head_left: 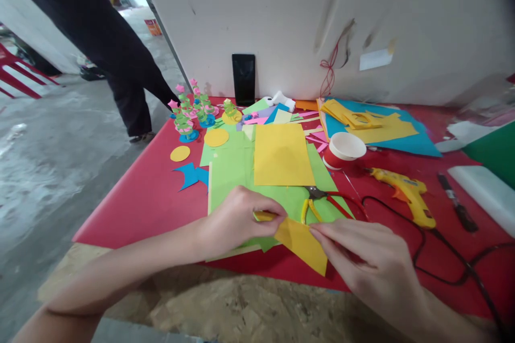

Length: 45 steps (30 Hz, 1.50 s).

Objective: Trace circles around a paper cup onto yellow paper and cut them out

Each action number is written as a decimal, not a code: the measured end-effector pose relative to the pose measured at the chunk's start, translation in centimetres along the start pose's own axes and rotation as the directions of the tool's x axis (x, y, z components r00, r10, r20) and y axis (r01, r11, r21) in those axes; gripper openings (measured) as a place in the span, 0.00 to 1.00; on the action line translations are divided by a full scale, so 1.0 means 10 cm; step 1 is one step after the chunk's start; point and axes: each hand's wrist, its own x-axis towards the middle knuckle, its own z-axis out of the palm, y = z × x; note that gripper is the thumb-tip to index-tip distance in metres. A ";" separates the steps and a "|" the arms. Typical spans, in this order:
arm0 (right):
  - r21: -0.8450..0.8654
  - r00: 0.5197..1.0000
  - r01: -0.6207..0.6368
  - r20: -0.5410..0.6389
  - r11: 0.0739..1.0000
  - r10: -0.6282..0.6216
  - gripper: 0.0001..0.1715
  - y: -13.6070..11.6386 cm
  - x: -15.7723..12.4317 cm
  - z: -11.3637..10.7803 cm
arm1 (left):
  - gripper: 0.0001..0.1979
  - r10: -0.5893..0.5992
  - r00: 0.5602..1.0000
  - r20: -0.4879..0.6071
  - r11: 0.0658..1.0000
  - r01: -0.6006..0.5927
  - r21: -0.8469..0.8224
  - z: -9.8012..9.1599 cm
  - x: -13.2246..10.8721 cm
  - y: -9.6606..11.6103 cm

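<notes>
Both hands hold a piece of yellow paper [301, 246] above the near edge of the red table. My left hand [241, 220] pinches its left end between thumb and fingers. My right hand [370, 257] pinches its upper right edge. Just beyond the hands, a yellow rectangular sheet [284, 155] lies on green sheets [231, 182]. Red-handled pliers [317, 193] lie by the sheet's near edge, and a yellow-handled tool [309, 209] beside them is partly hidden by my right hand.
A yellow glue gun [406, 193], its cord and a black marker [456, 203] lie right, near a paper cup [344, 150]. Paper trees [185, 118] stand back left. A phone [244, 79] leans on the wall. Yellow scraps [370, 123] lie back right. Another person [112, 43] stands left.
</notes>
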 end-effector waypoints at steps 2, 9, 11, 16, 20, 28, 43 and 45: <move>-0.026 1.000 0.008 -0.015 1.000 -0.009 0.11 0.03 -0.02 -0.06 | 0.08 -0.030 0.999 -0.024 0.998 0.032 0.055 -0.07 -0.02 -0.12; 0.013 0.995 -0.104 -0.010 0.995 0.104 0.07 0.12 -0.11 -0.22 | 0.10 -0.120 0.986 -0.113 0.977 0.138 0.164 -0.27 -0.06 -0.39; 0.067 0.995 -0.097 -0.017 0.993 0.098 0.08 0.11 -0.09 -0.17 | 0.12 -0.049 0.998 0.034 0.997 0.047 0.054 -0.22 -0.07 -0.24; 0.165 0.994 -0.099 -0.040 0.981 0.107 0.09 0.07 0.01 0.01 | 0.11 0.109 0.980 0.166 0.993 -0.115 0.028 -0.02 -0.11 0.04; 0.181 0.990 -0.139 0.035 0.974 0.135 0.08 0.01 0.08 0.08 | 0.12 0.149 0.974 0.168 0.987 -0.158 0.042 0.01 -0.12 0.01; 0.007 0.983 -0.162 0.086 0.987 0.160 0.09 0.13 0.08 0.11 | 0.14 0.064 0.987 0.146 0.996 -0.072 0.050 -0.18 -0.27 -0.09; -0.304 0.825 -0.499 0.120 0.812 0.552 0.18 1.16 0.67 0.81 | 0.21 -0.048 0.999 -0.024 0.850 0.054 0.524 -0.35 0.20 -0.81; -0.235 0.808 -0.545 0.111 0.805 0.579 0.18 1.23 0.69 0.86 | 0.23 -0.014 1.000 -0.027 0.842 0.027 0.538 -0.33 0.41 -0.94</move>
